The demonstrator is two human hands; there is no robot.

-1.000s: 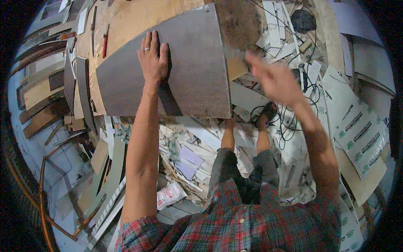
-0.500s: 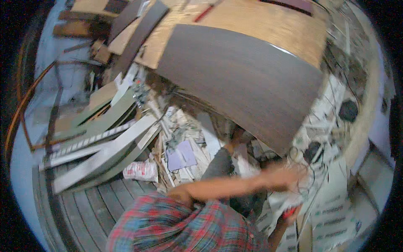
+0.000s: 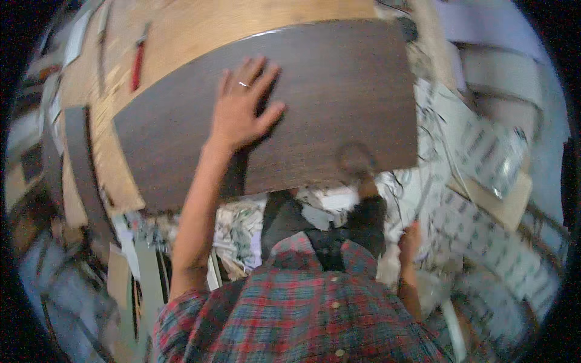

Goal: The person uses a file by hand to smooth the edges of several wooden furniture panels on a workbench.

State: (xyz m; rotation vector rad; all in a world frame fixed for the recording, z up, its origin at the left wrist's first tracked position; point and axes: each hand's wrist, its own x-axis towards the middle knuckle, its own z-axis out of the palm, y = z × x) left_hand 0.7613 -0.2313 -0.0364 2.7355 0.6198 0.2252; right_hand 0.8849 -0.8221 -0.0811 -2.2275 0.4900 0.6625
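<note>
A large dark wood-grain board (image 3: 315, 91) with one long curved edge lies on a pale plywood sheet (image 3: 181, 30). My left hand (image 3: 242, 115) rests palm down on the board, fingers spread, a ring on one finger. Low beside my right leg hangs my right hand (image 3: 410, 242), its fingers curled. A small reddish bit shows at its top, but blur hides what it holds. Near the board's front edge is a dark, smeared round shape (image 3: 357, 158) that I cannot identify. A red-handled tool (image 3: 138, 65) lies on the plywood left of the board.
Narrow dark strips (image 3: 88, 163) lie along the left. Offcuts (image 3: 148, 284) and scraps (image 3: 236, 233) cover the floor near my legs. At right are cables (image 3: 433, 130), printed white sheeting (image 3: 484, 227) and a plastic-wrapped packet (image 3: 505, 175).
The view has turned right, bringing the board directly before me. My left hand has gone from reaching over the cables at right to lying flat on the board. My right hand remains low at right.
</note>
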